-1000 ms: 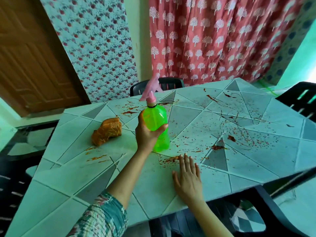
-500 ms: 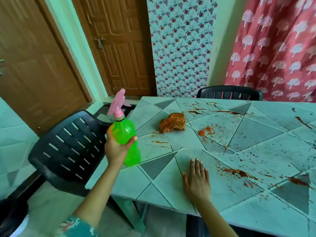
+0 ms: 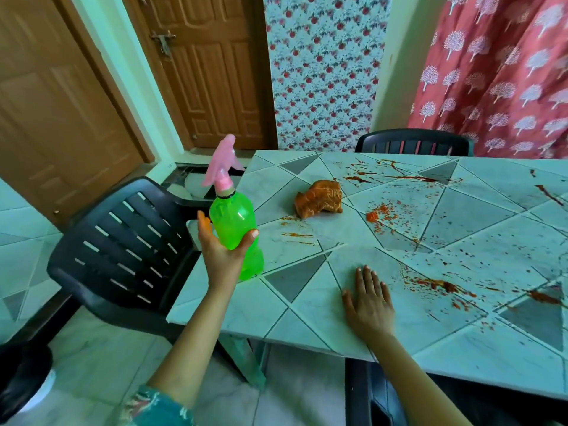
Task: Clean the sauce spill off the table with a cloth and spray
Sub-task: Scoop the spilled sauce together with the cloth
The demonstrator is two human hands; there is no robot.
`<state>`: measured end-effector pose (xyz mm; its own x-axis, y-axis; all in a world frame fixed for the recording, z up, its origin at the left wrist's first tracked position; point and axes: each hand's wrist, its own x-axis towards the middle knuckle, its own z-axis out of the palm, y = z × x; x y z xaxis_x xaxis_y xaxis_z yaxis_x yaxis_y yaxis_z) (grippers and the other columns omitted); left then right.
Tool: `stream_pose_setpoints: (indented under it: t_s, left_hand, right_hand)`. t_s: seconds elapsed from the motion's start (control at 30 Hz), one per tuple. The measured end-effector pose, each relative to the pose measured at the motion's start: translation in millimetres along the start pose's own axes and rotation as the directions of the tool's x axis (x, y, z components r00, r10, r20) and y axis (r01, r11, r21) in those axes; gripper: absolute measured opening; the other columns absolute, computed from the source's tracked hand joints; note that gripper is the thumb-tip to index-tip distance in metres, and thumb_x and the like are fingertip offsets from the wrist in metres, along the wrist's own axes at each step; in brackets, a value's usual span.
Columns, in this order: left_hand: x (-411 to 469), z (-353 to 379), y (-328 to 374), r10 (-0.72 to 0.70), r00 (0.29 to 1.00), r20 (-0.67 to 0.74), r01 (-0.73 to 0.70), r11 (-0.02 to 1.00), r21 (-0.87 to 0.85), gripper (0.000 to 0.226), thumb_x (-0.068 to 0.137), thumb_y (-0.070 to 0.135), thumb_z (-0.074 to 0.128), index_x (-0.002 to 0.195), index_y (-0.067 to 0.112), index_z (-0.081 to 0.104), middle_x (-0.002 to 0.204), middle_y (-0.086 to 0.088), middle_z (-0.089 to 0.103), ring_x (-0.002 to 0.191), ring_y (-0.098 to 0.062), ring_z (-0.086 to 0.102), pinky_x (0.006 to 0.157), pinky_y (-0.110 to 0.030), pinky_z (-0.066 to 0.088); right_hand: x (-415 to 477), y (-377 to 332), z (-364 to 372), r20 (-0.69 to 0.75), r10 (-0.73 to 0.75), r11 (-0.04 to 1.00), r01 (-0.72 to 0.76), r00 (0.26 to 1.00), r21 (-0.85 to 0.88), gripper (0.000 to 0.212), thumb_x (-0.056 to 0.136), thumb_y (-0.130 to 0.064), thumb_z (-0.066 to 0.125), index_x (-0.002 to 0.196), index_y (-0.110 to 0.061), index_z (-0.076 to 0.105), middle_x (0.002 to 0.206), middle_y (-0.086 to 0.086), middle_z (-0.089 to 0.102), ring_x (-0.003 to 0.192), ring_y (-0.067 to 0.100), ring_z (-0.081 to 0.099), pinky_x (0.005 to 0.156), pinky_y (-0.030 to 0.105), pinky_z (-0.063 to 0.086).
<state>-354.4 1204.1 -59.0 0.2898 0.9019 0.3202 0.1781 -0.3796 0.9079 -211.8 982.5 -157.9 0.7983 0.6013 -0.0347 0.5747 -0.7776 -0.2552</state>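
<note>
Head view: left hand grips spray bottle; right hand flat on table.

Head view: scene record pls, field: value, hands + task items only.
left hand: grips spray bottle, upright at the table's left end
nozzle: pink, on top
right hand: flat on table, empty
cloth: orange, crumpled, on table, untouched
sauce: red smears and specks across table, nearest just right of right hand
chair: black, left of table
</note>
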Motion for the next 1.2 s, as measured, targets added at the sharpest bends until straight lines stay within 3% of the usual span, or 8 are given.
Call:
stream_pose_setpoints:
  t_s: [0.1,0.17,0.33,0.5,0.7,0.8,0.97,1.2]
  left_hand:
    - [-27,5,-5,0.032,0.980,-0.194,-0.029,0.999,0.015,0.099,0.074,0.069,0.057,0.143,0.005,0.029,0.143,-0.018,0.034,0.132,-0.033,0.034,0.109,-0.051,0.029]
    - [-53,15,-2,0.156,0.948,-0.276,-0.140,0.987,0.079,0.067,0.084,0.049,0.056,0.132,0.004,0.042,0.130,-0.020,0.043,0.120,-0.035,0.041,0.102,-0.049,0.034]
    - [-69,84,10,0.457,0.879,0.133,-0.472,0.873,0.124,0.028,0.083,0.025,0.053,0.106,0.011,0.059,0.110,-0.010,0.054,0.106,-0.027,0.048,0.090,-0.043,0.039]
    - [3,176,15,0.162,0.879,0.448,-0.366,0.831,0.418,0.058,0.080,0.053,0.060,0.130,0.024,0.053,0.145,-0.016,0.037,0.132,-0.037,0.033,0.103,-0.048,0.029]
    - [90,252,23,-0.260,0.813,0.521,-0.222,0.688,0.690,0.088,0.070,0.075,0.056,0.145,0.044,0.022,0.158,-0.011,-0.004,0.143,-0.042,-0.003,0.111,-0.062,0.004]
    - [108,269,7,-0.382,0.733,0.563,-0.196,0.674,0.712,0.100,0.065,0.070,0.067,0.146,0.044,0.015,0.157,-0.016,0.000,0.141,-0.046,0.009,0.109,-0.064,0.015]
    - [104,266,-4,-0.294,0.804,0.517,-0.217,0.664,0.715,0.079,0.079,0.044,0.071,0.145,0.041,0.027,0.140,-0.012,0.046,0.124,-0.035,0.045,0.098,-0.044,0.039]
    - [38,162,25,-0.140,0.897,0.420,-0.090,0.871,0.483,0.066,0.084,0.036,0.066,0.143,0.034,0.036,0.136,-0.007,0.050,0.122,-0.030,0.048,0.096,-0.043,0.041]
  right_hand:
    - [0,5,-2,0.013,0.001,1.000,-0.001,1.000,0.018,0.097,0.067,-0.061,-0.018,0.150,-0.012,-0.004,0.158,0.005,-0.006,0.146,0.017,-0.004,0.115,0.030,-0.007]
    - [-1,13,-4,0.013,0.009,1.000,-0.009,1.000,0.004,0.099,0.067,-0.063,-0.019,0.150,-0.011,-0.005,0.158,0.005,-0.007,0.146,0.017,-0.006,0.113,0.028,-0.009]
    - [0,44,-15,0.001,0.060,0.998,-0.060,0.998,-0.025,0.099,0.066,-0.062,-0.022,0.149,-0.010,-0.006,0.157,0.006,-0.009,0.145,0.017,-0.007,0.112,0.026,-0.011]
    - [3,58,-12,-0.044,0.080,0.996,-0.078,0.996,0.033,0.091,0.088,-0.064,-0.003,0.143,-0.002,0.033,0.150,0.014,0.030,0.139,0.027,0.030,0.113,0.029,0.004]
    - [5,60,-4,-0.120,0.084,0.996,-0.080,0.989,0.037,0.077,0.091,-0.057,0.015,0.144,-0.004,0.033,0.151,0.011,0.028,0.139,0.021,0.022,0.113,0.026,-0.002]
    - [6,61,0,-0.123,0.096,0.995,-0.091,0.988,0.045,0.073,0.090,-0.054,0.026,0.143,-0.004,0.035,0.150,0.011,0.031,0.139,0.024,0.030,0.114,0.028,0.003]
    - [6,60,1,-0.160,0.086,0.996,-0.081,0.983,0.034,0.073,0.090,-0.053,0.026,0.144,-0.005,0.032,0.152,0.010,0.028,0.140,0.024,0.027,0.113,0.032,0.007]
    - [6,59,-2,-0.132,0.057,0.998,-0.053,0.990,0.035,0.082,0.086,-0.059,0.011,0.149,-0.008,0.017,0.156,0.007,0.012,0.145,0.019,0.010,0.116,0.032,0.000]
